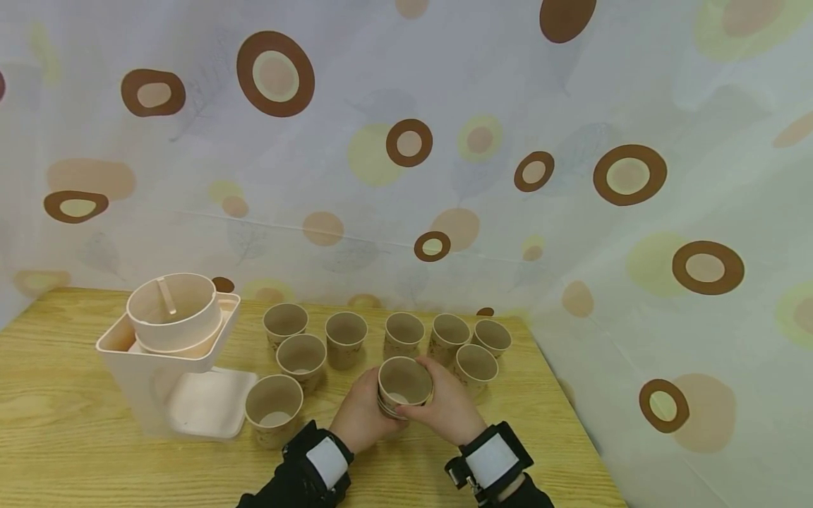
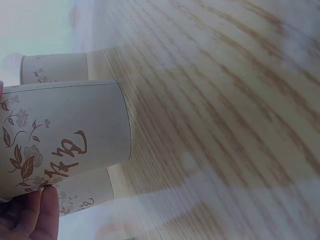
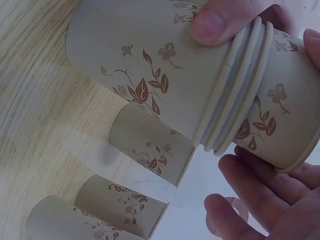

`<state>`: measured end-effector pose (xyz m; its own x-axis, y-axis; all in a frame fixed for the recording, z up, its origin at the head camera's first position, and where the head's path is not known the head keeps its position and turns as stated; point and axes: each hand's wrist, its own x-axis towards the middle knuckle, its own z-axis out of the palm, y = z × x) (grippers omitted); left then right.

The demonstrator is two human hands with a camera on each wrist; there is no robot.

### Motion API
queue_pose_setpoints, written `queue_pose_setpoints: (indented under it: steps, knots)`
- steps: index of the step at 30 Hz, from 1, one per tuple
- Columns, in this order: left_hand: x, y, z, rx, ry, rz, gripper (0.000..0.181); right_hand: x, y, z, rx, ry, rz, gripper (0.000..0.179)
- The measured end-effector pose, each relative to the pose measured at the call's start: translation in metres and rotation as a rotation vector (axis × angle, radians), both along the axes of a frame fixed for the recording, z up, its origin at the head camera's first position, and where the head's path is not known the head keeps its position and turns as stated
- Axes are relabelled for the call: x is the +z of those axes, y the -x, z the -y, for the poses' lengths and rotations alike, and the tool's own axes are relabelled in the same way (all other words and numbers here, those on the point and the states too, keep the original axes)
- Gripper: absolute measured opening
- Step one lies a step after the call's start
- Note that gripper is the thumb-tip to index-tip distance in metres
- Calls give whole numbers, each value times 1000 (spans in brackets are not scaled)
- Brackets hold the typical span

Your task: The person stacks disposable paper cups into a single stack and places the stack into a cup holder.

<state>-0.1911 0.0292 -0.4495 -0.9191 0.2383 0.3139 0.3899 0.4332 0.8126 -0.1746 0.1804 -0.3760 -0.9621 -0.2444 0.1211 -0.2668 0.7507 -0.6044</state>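
In the head view both hands meet at a stack of beige paper cups (image 1: 405,384) near the front middle of the wooden table. My left hand (image 1: 363,415) holds the lower cups from the left side. On the right, my right hand (image 1: 452,408) grips the top cup. The right wrist view shows several rims bunched together, with the top cup (image 3: 287,90) set into the lower cups (image 3: 135,70). Brown flower prints run round their walls. Left fingertips (image 3: 210,27) press the lower wall there. In the left wrist view, curled fingers (image 2: 45,212) touch a printed cup (image 2: 65,125).
Several single paper cups (image 1: 346,339) stand upright behind and left of the hands, others (image 1: 476,363) behind and right. At left is a pale plastic bin (image 1: 136,384) holding a round tub (image 1: 174,331), beside a flat pale tray (image 1: 216,402). A patterned curtain (image 1: 356,77) hangs behind.
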Motion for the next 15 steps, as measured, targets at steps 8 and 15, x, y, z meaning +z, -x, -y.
queue_pose_setpoints:
  steps: [8,15]
  knots:
    - [1,0,1,2,-5,-10,68,0,-1,0,12,7,22,77]
    - [0,-1,1,3,2,-27,67,-4,-2,0,15,-12,22,75]
